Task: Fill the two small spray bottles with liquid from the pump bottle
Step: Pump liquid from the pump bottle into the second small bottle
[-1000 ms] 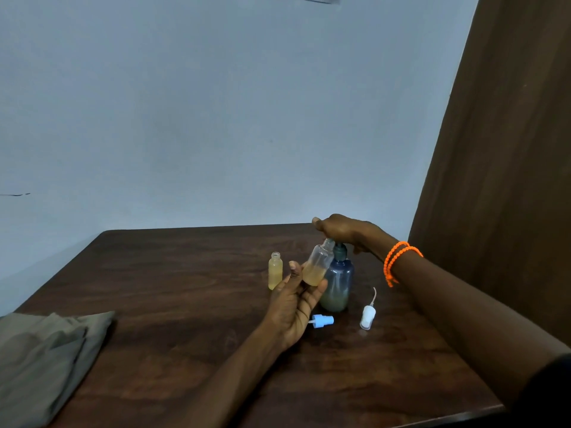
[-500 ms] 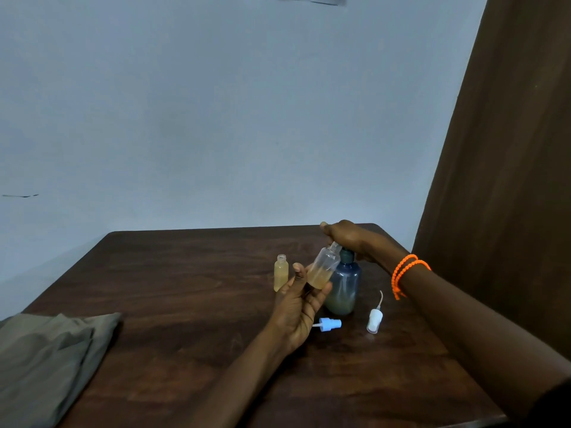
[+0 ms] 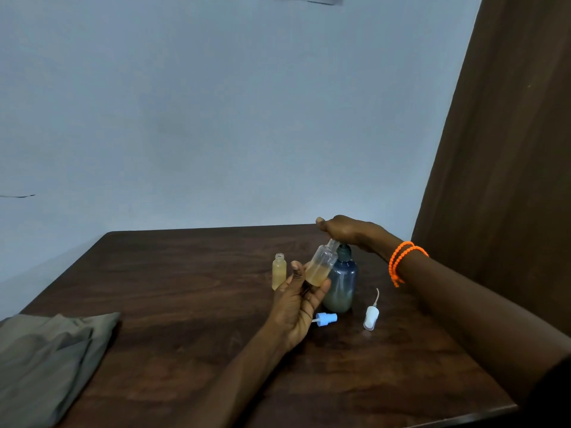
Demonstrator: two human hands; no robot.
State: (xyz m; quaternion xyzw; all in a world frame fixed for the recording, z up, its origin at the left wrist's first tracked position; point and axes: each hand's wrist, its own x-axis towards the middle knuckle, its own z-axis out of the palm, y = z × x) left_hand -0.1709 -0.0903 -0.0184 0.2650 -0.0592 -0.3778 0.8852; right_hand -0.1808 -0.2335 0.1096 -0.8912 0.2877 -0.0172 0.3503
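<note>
Two small bottles are in play in the head view, the only view there is. One small spray bottle [image 3: 279,275] stands upright and uncapped on the table [image 3: 185,273], nearly full of amber liquid, just left of the left hand [image 3: 298,307]. The other, a clear spray bottle [image 3: 319,265], is gripped near its base by that hand's thumb and fingers and holds liquid in roughly its lower half.

What the next pump turns on is the tilt: the clear bottle's long axis leans up and to the right, so its open neck sits right under the spout of the pump bottle [image 3: 341,281] — whether neck and spout touch I cannot tell, since the right hand [image 3: 349,231] hides the pump head. That hand lies palm-down on the pump, fingers loosely curled over it, apparently pressing. The pump bottle stands upright between the two hands, with the right hand the nearer to its head.

A blue spray cap [image 3: 326,319] and a white spray cap [image 3: 370,316] lie on the table in front of the pump bottle. A folded cloth [image 3: 46,359] rests far left.
</note>
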